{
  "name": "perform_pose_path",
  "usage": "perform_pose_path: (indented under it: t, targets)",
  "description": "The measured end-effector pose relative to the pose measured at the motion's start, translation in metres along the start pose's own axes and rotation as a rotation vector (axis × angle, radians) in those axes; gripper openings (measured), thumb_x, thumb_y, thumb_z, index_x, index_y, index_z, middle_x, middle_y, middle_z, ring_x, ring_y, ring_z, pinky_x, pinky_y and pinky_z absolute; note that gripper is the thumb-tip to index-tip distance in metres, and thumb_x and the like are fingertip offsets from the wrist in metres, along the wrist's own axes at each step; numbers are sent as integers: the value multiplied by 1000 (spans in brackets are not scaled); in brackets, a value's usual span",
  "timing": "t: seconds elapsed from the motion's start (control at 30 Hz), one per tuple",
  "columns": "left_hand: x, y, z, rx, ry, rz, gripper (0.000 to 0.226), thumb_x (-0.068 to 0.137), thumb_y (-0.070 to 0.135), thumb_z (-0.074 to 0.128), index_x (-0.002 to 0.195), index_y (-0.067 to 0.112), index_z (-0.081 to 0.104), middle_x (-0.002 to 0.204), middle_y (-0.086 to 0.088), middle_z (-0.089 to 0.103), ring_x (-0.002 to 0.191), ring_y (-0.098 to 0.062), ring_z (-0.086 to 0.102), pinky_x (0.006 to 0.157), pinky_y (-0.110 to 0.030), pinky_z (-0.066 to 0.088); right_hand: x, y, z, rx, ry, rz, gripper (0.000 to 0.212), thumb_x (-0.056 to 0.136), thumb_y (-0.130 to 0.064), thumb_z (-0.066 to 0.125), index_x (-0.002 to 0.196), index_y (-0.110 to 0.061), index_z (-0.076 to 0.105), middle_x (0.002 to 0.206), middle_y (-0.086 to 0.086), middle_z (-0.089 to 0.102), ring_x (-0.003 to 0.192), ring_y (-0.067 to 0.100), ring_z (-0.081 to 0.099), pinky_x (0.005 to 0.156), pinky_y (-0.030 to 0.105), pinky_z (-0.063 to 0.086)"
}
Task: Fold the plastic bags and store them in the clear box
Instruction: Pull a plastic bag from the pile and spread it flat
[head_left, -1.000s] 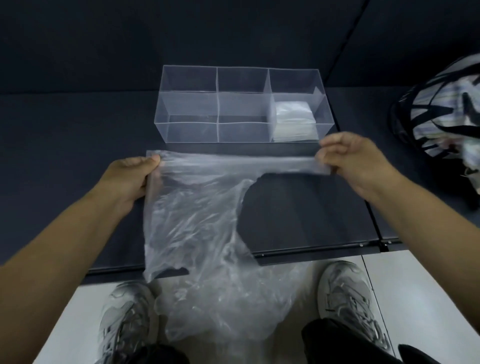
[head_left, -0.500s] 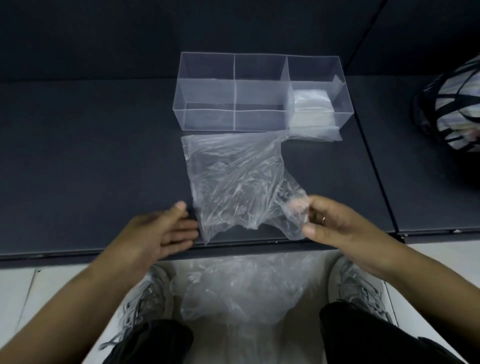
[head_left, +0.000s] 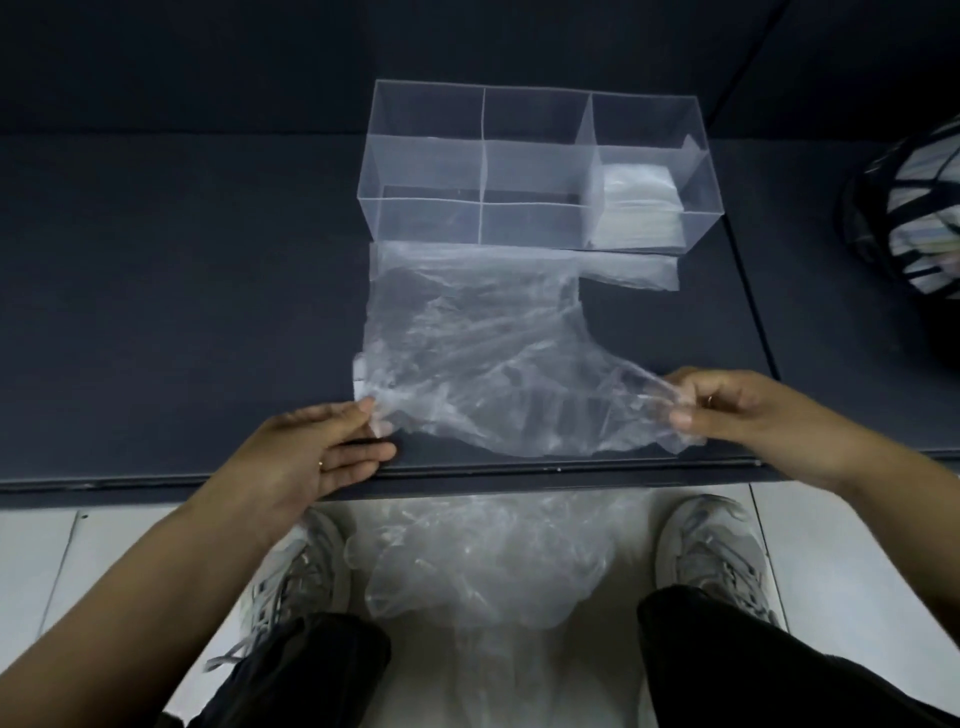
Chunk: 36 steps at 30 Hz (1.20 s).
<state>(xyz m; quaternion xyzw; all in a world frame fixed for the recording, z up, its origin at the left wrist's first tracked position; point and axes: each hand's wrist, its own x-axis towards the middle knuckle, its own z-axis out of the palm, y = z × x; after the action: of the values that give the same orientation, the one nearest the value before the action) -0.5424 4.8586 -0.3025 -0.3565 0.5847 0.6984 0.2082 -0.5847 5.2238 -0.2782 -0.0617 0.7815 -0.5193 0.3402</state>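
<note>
Head view: since 0.5 s ago both hands have drawn apart, spreading one plastic bag (head_left: 467, 338) wider and flatter on the dark table (head_left: 182, 312). It lies just in front of the one clear box (head_left: 426, 140), its far edge near the box wall. The left hand (head_left: 322, 452), fingers straight, touches the bag's near-left corner. The right hand (head_left: 727, 410) pinches the near-right corner with curled fingers. The box shows three compartments across, and the right one holds one stack of folded bags (head_left: 639, 208). On the floor, one heap of loose bags (head_left: 483, 561) sits between two shoes (head_left: 306, 571). One striped bag (head_left: 914, 208) is at the right edge.
</note>
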Motion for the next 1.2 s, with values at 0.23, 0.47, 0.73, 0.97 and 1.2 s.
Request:
perform_pose_path:
  t: [0.23, 0.47, 0.73, 0.97, 1.2]
  targets:
    - [6, 1, -9, 220, -9, 36, 19, 79, 22, 70, 92, 8, 67, 81, -10, 75, 75, -24, 74, 50, -19, 54, -2, 30, -36, 7, 236, 63, 14, 78, -2, 71, 81, -9, 59, 68, 6, 66, 63, 12, 61, 58, 15, 46]
    - [14, -5, -8, 324, 39, 102, 19, 74, 12, 75, 88, 7, 62, 74, -13, 73, 59, -24, 71, 44, -19, 51, -9, 47, -41, 219, 511, 171, 19, 87, 5, 60, 95, -11, 63, 68, 2, 70, 58, 6, 63, 51, 15, 49]
    - [9, 0, -3, 964, 327, 518, 34, 77, 44, 71, 85, 14, 57, 66, 1, 63, 52, -16, 59, 47, -24, 42, -4, 25, -14, -463, 829, 228, 16, 90, -21, 63, 101, -11, 63, 92, 5, 61, 77, 21, 59, 70, 26, 44]
    - [53, 20, 42, 1274, 218, 1065, 42, 100, 9, 43, 139, -5, 42, 144, -23, 42, 135, -37, 37, 116, -43, 22, 77, -43, 82, -761, 446, -301, 50, 100, -25, 45, 145, -6, 36, 155, 11, 26, 144, 24, 21, 118, 27, 8]
    - [84, 13, 40, 1651, 173, 883, 91, 84, 77, 1, 152, 16, -7, 159, 0, -14, 144, -10, -17, 118, -36, -11, 144, -27, 88, -1025, 328, -182, 70, 96, -60, 28, 153, -25, 7, 162, 1, 1, 148, 19, -7, 118, 40, -10]
